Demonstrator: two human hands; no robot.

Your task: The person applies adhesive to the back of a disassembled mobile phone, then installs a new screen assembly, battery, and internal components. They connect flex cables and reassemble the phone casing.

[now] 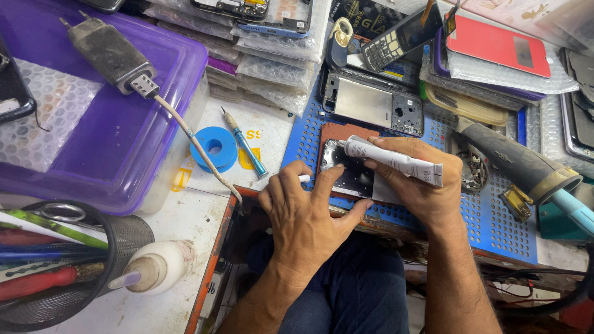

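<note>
The desk is a crowded repair bench, its middle covered by a blue perforated mat [495, 229] that runs to the near edge. On the mat, close to that edge, lies a dark phone panel [349, 173] on a brown pad. The left hand [303, 213] presses it with fingers spread apart, a small white cap pinched between two of them. The right hand [417, 185] has its fingers clamped around a white glue tube [393, 159], nozzle touching the panel's upper left corner. Toward the left edge stands a purple plastic box [124, 142] with a charger [111, 55] on its lid; a blue tape roll [213, 147] and screwdriver [246, 145] lie between box and mat. A mesh pen cup [127, 238] occupies the near left corner. Phone frames and bubble-wrapped parts crowd the far edge.
</note>
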